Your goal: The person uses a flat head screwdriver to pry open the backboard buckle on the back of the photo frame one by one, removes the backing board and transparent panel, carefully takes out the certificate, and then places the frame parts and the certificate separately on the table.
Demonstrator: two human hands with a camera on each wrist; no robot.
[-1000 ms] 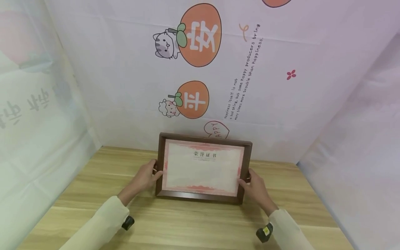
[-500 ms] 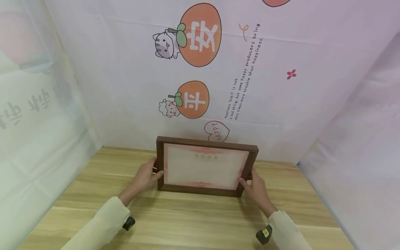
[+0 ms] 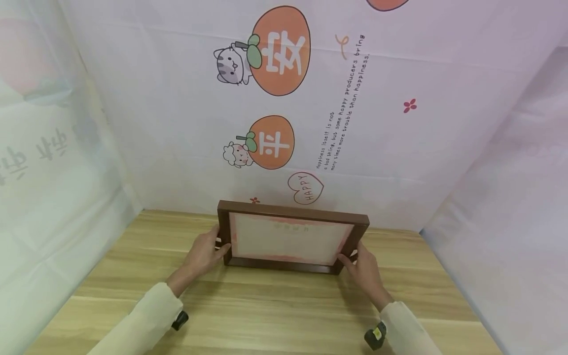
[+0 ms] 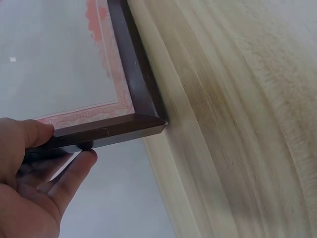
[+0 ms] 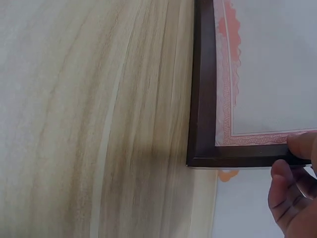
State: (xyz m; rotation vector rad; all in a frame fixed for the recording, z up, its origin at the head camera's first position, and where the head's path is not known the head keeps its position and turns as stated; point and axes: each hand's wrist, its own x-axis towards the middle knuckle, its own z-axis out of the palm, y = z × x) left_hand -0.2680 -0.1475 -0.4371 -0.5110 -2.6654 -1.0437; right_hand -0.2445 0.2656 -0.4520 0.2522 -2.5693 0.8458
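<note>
A dark brown picture frame (image 3: 293, 211) with a pink-bordered certificate (image 3: 288, 241) inside stands near the back of the wooden table, its top edge tipped toward the head camera. My left hand (image 3: 204, 254) grips its left side, thumb on the front and fingers behind. On the opposite side my right hand (image 3: 365, 270) pinches the frame the same way. In the left wrist view the thumb (image 4: 38, 133) lies over the frame's edge (image 4: 106, 130) close to a lower corner. The right wrist view has the right thumb (image 5: 299, 145) on the frame's border (image 5: 242, 156).
The wooden table (image 3: 275, 315) spreads out in front of the frame. Behind it rises a white cloth wall (image 3: 177, 123) printed with orange fruit and cartoon animals. Pale cloth panels (image 3: 57, 197) flank the table on both sides. A small dark device is strapped at each wrist.
The frame's top edge has tilted forward and down toward the head camera, while its bottom edge has shifted back toward the wall. Both hands have kept their grip on the sides.
</note>
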